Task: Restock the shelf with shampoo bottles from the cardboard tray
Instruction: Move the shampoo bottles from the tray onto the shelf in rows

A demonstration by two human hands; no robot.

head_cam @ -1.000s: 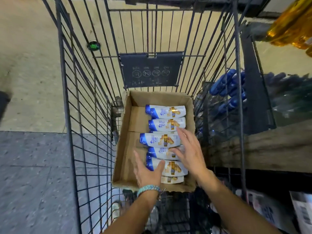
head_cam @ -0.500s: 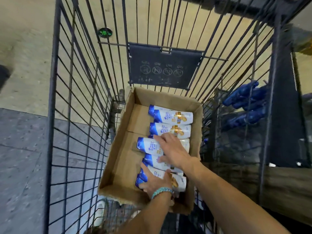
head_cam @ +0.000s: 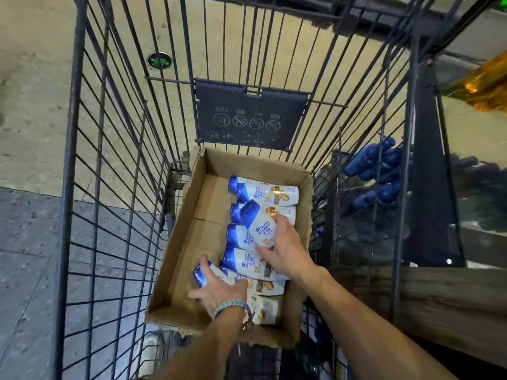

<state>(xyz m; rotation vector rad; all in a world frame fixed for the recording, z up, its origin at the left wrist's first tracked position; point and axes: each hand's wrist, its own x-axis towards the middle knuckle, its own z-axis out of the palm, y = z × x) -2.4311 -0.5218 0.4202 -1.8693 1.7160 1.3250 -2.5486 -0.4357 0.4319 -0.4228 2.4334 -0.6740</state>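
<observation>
A cardboard tray (head_cam: 189,237) sits in the bottom of a wire shopping cart (head_cam: 109,187). Several white shampoo bottles with blue caps lie in a row along the tray's right side (head_cam: 270,192). My right hand (head_cam: 284,249) grips one bottle (head_cam: 258,224) and holds it raised and tilted above the row, cap pointing up-left. My left hand (head_cam: 219,290), with a braided bracelet on the wrist, grips another bottle (head_cam: 203,274) near the tray's front, its blue cap lifted toward the left.
A wooden shelf edge (head_cam: 439,303) runs along the right of the cart. Dark blue bottles (head_cam: 375,174) stand on the shelf behind the cart's wires. An amber bottle (head_cam: 488,83) shows at the upper right. Floor tiles lie to the left.
Both hands closed on bottles. The right hand lifted its bottle up out of the row, and the left hand pulled the front bottle leftward and raised its cap.
</observation>
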